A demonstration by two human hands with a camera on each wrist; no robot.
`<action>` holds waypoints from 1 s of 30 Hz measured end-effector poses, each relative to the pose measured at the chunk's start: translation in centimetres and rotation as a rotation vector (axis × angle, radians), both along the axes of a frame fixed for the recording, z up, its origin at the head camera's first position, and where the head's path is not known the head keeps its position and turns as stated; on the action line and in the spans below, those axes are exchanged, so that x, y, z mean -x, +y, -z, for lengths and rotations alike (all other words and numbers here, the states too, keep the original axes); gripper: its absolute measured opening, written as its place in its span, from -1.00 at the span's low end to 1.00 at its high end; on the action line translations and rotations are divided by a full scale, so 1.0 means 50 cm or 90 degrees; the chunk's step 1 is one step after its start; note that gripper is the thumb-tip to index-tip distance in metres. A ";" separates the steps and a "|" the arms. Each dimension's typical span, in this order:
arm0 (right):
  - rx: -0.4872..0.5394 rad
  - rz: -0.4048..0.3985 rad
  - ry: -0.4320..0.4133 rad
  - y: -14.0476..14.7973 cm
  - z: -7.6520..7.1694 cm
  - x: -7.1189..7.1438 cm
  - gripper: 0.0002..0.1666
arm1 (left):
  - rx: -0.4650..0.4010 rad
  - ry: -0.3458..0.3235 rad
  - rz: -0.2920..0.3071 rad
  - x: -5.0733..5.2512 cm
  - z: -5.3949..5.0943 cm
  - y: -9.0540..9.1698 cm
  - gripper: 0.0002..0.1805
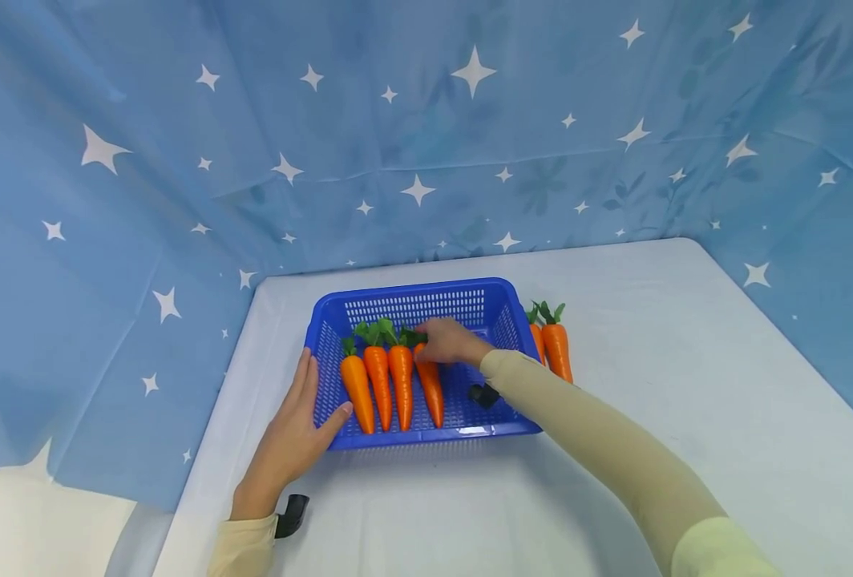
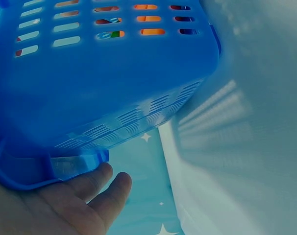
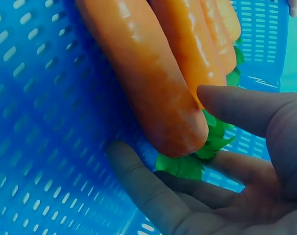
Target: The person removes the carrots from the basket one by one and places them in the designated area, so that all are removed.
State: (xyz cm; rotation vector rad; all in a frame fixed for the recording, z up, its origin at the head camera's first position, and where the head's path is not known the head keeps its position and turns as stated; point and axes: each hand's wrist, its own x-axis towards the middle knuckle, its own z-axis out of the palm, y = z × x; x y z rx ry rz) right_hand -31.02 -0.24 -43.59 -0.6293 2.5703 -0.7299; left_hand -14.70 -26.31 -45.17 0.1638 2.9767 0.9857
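Gaping around a carrot, the right grip clasps nothing; the outstretched left grip touches the basket.

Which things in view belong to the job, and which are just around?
Job:
blue basket
four carrots inside
left grip, at the basket's rim
right grip, at a carrot's leafy top
two carrots outside, probably

Just around, likely:
white tabletop
star-print cloth
black wrist gear

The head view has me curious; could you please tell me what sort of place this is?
Probably a staged indoor tabletop setup: star-patterned blue cloth surrounds a white tabletop, on which a blue basket holds several carrots.
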 end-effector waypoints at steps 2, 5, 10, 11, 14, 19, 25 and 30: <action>0.002 0.002 0.003 -0.001 0.001 -0.001 -0.29 | 0.000 0.000 0.000 0.000 0.000 0.000 0.10; 0.003 0.005 0.008 -0.002 0.002 -0.003 -0.30 | 0.003 0.001 0.000 -0.001 -0.001 -0.001 0.11; -0.002 0.008 0.008 -0.006 0.004 -0.007 -0.34 | 0.001 -0.003 -0.002 -0.003 0.000 -0.003 0.09; -0.003 0.008 0.006 -0.007 0.004 -0.008 -0.33 | 0.002 -0.002 -0.003 -0.003 0.001 -0.003 0.09; -0.003 0.012 0.004 -0.009 0.003 -0.007 -0.37 | 0.005 0.002 -0.005 -0.003 0.002 -0.004 0.09; 0.006 0.015 0.004 -0.005 0.003 -0.004 -0.55 | 0.006 0.004 -0.006 -0.001 0.003 -0.003 0.10; 0.026 0.030 -0.007 0.007 0.001 -0.001 -0.59 | 0.002 0.004 -0.005 0.001 0.002 -0.001 0.10; 0.047 0.055 -0.033 0.017 0.000 0.004 -0.46 | -0.001 0.002 -0.003 0.003 0.003 0.000 0.10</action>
